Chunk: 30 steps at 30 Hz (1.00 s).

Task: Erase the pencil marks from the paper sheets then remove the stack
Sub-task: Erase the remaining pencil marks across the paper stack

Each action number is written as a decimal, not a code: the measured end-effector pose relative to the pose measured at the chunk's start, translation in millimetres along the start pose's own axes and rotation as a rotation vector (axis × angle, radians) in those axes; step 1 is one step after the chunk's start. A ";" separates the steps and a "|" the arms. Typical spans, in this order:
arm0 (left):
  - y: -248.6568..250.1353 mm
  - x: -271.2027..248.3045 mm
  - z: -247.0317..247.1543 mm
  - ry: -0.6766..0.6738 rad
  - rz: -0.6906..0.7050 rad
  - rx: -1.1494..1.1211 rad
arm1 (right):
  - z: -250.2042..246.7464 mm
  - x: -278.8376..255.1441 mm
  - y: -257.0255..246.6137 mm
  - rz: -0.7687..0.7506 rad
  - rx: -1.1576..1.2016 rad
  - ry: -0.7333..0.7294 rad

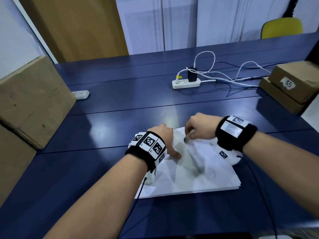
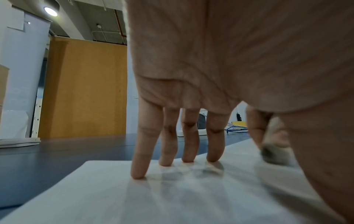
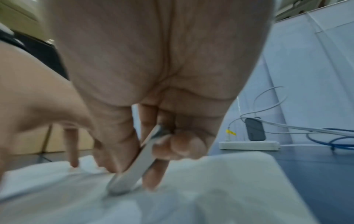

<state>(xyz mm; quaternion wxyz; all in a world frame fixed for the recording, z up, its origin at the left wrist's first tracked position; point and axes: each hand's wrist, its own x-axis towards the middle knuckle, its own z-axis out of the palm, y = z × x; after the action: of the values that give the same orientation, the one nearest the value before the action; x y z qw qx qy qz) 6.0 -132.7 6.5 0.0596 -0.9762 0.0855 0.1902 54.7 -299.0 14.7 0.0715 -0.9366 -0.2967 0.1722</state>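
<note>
A stack of white paper sheets (image 1: 198,176) lies on the dark blue table in front of me, with faint grey pencil marks (image 1: 209,171) near its middle. My left hand (image 1: 165,135) presses straight fingers (image 2: 139,166) down on the top sheet (image 2: 153,197) near its far left corner. My right hand (image 1: 198,128) pinches a white eraser (image 3: 138,165) with a dirty grey tip (image 1: 186,139) that touches the paper (image 3: 210,189). The eraser (image 2: 275,154) looks blurred in the left wrist view.
A white power strip (image 1: 186,83) with a black adapter and tangled cables lies further back on the table (image 1: 120,94). Cardboard boxes stand at the left (image 1: 31,100) and the far right (image 1: 293,85). A small white device (image 1: 81,94) lies beside the left box. A yellow chair (image 1: 283,27) stands behind the table.
</note>
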 end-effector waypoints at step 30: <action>0.0 -4.9 1.4 0.006 0.012 -0.048 | -5.0 13.9 6.6 0.063 0.018 0.089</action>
<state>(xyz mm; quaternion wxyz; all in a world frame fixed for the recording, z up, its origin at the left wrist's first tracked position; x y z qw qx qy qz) 1.0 -131.7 7.0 0.0344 -0.9774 0.0871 0.1898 70.6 -296.5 13.9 0.0874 -0.9515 -0.2620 0.1354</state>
